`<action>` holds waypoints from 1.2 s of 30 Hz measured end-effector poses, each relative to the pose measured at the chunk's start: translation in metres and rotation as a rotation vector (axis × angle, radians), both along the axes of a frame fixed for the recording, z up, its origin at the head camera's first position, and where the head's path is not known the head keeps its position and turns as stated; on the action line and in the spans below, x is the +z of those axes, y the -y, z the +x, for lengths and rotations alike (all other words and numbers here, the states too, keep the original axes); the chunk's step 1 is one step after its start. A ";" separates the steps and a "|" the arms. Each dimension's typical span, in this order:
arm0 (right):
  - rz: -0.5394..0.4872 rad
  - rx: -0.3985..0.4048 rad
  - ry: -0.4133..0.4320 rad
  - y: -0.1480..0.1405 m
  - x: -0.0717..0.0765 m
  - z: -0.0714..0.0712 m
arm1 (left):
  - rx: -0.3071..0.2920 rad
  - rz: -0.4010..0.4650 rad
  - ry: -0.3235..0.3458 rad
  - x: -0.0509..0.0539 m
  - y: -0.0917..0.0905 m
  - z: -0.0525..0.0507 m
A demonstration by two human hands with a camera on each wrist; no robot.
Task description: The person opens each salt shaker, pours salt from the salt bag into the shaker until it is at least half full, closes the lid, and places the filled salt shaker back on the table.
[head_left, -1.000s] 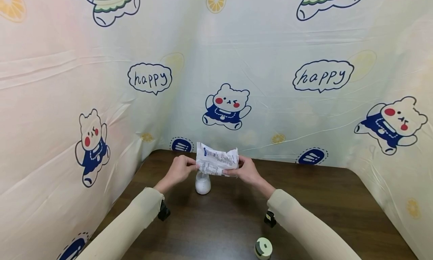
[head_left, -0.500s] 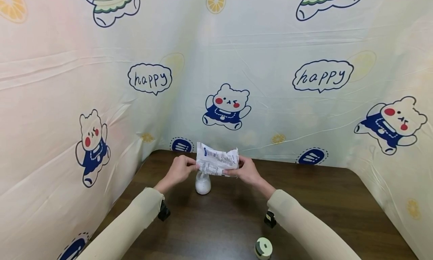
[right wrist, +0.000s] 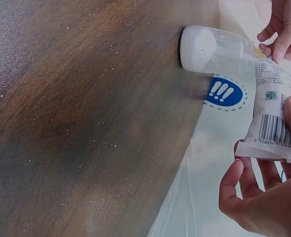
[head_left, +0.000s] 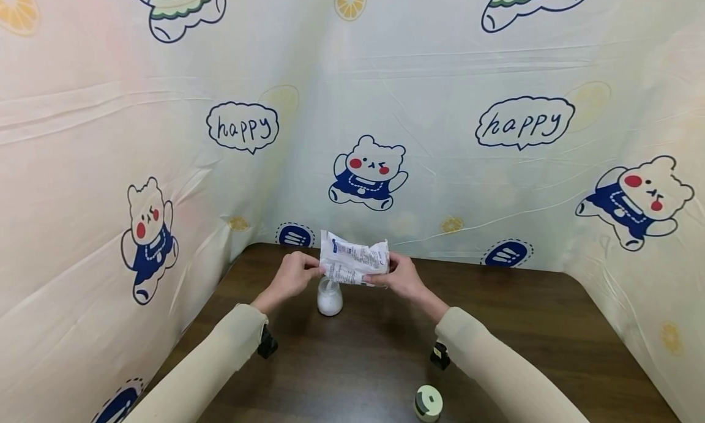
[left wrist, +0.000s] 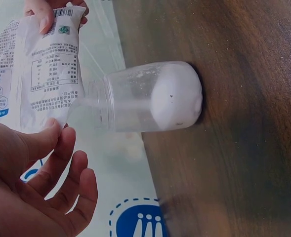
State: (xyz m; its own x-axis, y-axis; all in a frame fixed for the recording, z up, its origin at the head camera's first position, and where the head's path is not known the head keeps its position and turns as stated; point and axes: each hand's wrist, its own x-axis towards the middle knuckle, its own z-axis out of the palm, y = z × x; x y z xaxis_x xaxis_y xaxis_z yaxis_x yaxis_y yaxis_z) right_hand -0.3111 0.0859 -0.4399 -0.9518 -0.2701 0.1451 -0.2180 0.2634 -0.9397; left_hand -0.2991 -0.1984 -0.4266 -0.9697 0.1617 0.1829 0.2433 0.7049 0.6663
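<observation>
A printed white salt bag (head_left: 354, 261) is held tilted above a clear glass jar (head_left: 330, 297), with both hands on it. In the left wrist view, a thin white stream runs from the bag's corner into the open mouth of the jar (left wrist: 135, 98). White salt (left wrist: 177, 96) fills the jar's lower part. My left hand (head_left: 294, 276) pinches the pouring corner between thumb and index finger, its other fingers loosely bent. The opposite end, near the barcode, is gripped by my right hand (head_left: 402, 279), thumb on the printed side. The jar stands upright on the table, touched by neither hand.
A pale green lid (head_left: 428, 403) lies on the brown wooden table (head_left: 352, 374) near the front edge, below the right forearm. White grains (right wrist: 103, 123) are scattered over the tabletop. Patterned cloth (head_left: 440, 74) hangs behind and at both sides.
</observation>
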 end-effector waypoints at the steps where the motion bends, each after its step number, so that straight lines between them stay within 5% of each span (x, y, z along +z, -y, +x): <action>1: -0.001 -0.001 0.001 0.000 0.000 0.000 | 0.001 0.002 0.000 0.000 0.000 0.000; 36: -0.001 -0.005 0.005 0.002 0.003 0.000 | -0.001 0.008 -0.020 0.004 0.001 0.001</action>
State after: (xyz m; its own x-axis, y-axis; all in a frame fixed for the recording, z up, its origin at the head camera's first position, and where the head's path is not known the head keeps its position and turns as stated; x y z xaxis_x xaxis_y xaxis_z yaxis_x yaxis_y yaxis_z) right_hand -0.3113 0.0841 -0.4372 -0.9538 -0.2656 0.1404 -0.2119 0.2633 -0.9412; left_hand -0.2983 -0.1996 -0.4228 -0.9658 0.1614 0.2031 0.2572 0.6994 0.6669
